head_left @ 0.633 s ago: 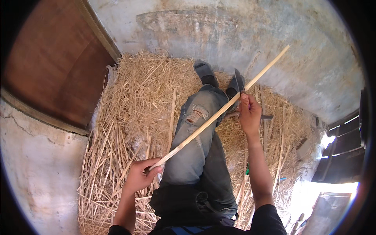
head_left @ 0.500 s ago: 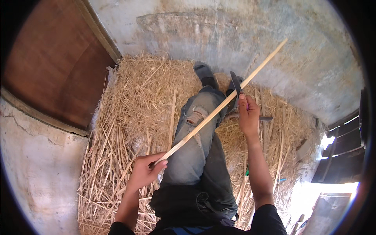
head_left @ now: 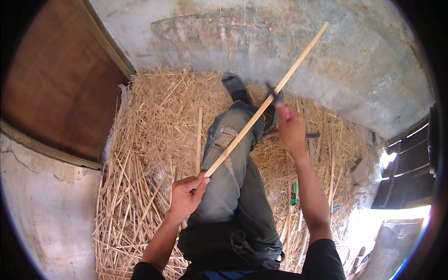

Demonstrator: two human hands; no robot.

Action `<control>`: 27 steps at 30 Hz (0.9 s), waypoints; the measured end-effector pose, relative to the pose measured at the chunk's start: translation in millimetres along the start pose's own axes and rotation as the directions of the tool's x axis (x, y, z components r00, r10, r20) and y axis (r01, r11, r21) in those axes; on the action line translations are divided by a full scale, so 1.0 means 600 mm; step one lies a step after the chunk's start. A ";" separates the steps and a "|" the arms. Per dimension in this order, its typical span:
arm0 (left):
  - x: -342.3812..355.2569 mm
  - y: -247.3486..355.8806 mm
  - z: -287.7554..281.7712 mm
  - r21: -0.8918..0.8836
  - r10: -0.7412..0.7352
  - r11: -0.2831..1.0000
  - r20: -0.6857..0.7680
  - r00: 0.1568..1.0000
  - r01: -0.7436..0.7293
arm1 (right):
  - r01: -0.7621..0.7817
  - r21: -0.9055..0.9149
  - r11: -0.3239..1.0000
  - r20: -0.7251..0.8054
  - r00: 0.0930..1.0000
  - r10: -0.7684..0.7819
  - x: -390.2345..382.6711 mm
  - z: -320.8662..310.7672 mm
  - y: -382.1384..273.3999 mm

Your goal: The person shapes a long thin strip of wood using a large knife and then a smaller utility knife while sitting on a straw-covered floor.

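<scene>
Pale stick slanted between two closed hands, knife blade across it

Left hand (head_left: 186, 193): closed, thumb and fingers pinching the near end of the pale stick (head_left: 245, 130). Right hand (head_left: 293, 128): closed around the pink handle of a knife (head_left: 273, 92). Dark blade crosses the stick just beyond the right fingers; depth of any cut cannot be told.

Stick runs from the left grip up and to the right, over the knee of the torn jeans (head_left: 217, 196), past the blade, its far end in front of the stained wall (head_left: 210, 44). Contact there unclear.

Close by: the knee lies under the stick, between the two grips. A dark-ended tool (head_left: 313, 136) lies just behind the right hand, partly hidden by it. Nearer the body, left of the right forearm, a green tool (head_left: 293, 193); right of that forearm, a small blue item (head_left: 336, 208).

Farther out: dark footwear (head_left: 234, 86) beyond the knee, one shoe partly covered by stick and knife. Loose straw (head_left: 163, 107) all around. Brown panel (head_left: 56, 88) well left of the left hand.
</scene>
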State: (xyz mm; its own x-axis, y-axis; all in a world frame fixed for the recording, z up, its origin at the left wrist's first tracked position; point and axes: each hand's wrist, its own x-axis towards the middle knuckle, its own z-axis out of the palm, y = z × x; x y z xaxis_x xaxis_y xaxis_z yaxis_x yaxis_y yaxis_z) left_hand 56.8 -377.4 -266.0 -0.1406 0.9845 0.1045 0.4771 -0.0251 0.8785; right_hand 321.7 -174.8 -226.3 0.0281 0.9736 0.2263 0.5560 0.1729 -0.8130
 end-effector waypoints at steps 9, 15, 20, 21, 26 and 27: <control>0.002 -0.010 0.001 -0.002 0.034 0.999 -0.012 0.999 -0.034 | -0.029 0.022 0.999 0.183 0.983 0.024 -0.030 0.024 0.033; 0.006 -0.014 0.006 0.071 0.132 0.989 -0.028 0.991 -0.129 | 0.312 -0.060 0.948 0.373 0.888 -0.269 -0.125 0.058 0.024; 0.002 0.005 -0.001 0.201 0.159 0.968 -0.034 0.987 -0.149 | -0.012 0.151 0.988 0.105 0.994 -0.004 -0.007 0.002 -0.008; 0.002 0.003 0.003 0.198 0.166 0.968 -0.033 0.986 -0.156 | -0.008 0.149 0.989 0.099 0.995 -0.007 0.002 0.003 0.011; 0.006 -0.008 0.009 0.185 0.261 0.952 -0.071 0.963 -0.244 | 0.053 0.196 0.979 0.095 0.993 -0.073 -0.022 0.047 0.054; 0.006 -0.003 0.010 0.181 0.253 0.954 -0.069 0.965 -0.237 | 0.047 0.192 0.980 0.102 0.993 -0.067 -0.041 0.055 0.053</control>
State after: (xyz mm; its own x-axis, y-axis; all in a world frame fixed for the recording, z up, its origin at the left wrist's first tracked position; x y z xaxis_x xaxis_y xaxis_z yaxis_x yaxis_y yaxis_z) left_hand 60.6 -372.7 -270.0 -0.0751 0.9318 0.3551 0.6461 -0.2258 0.7291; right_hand 311.4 -188.3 -275.3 -0.0938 0.9699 0.2248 0.3872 0.2435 -0.8893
